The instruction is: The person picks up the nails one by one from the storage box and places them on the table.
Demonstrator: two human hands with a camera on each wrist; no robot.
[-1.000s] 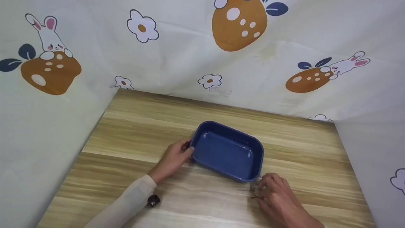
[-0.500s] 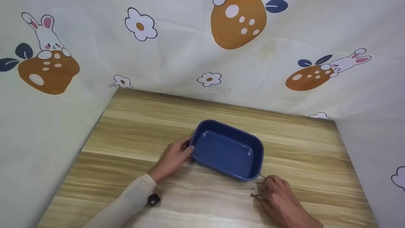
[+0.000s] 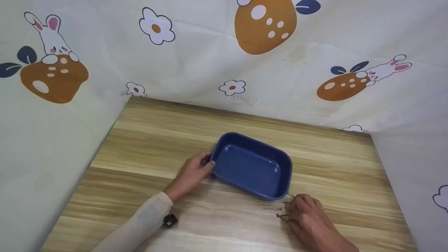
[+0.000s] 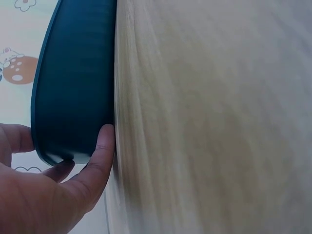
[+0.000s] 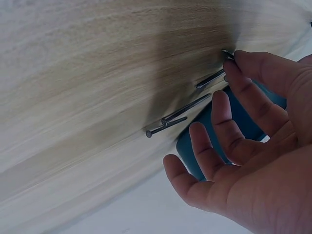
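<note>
A blue rectangular tray [image 3: 250, 169] lies on the wooden table, and nothing shows inside it. My left hand [image 3: 192, 171] grips its left end; in the left wrist view the thumb is at the rim and the fingers [image 4: 100, 151] are against the outer wall near the table. Off the tray's near right corner, my right hand [image 3: 308, 217] pinches a nail [image 5: 227, 54] between thumb and forefinger, the other fingers loosely bent. Several more metal nails [image 5: 187, 108] lie on the table beside that hand, partly hidden by it in the head view.
A small black object [image 3: 170, 221] sits by the left sleeve [image 3: 143, 217]. The wood-grain table [image 3: 157, 133] meets a printed cloth wall [image 3: 196, 66] at the back, with more cloth rising on the left and right sides.
My right hand has drawn slightly away from the tray corner, leaving more of the nails beside it in view. The left hand and tray stay put.
</note>
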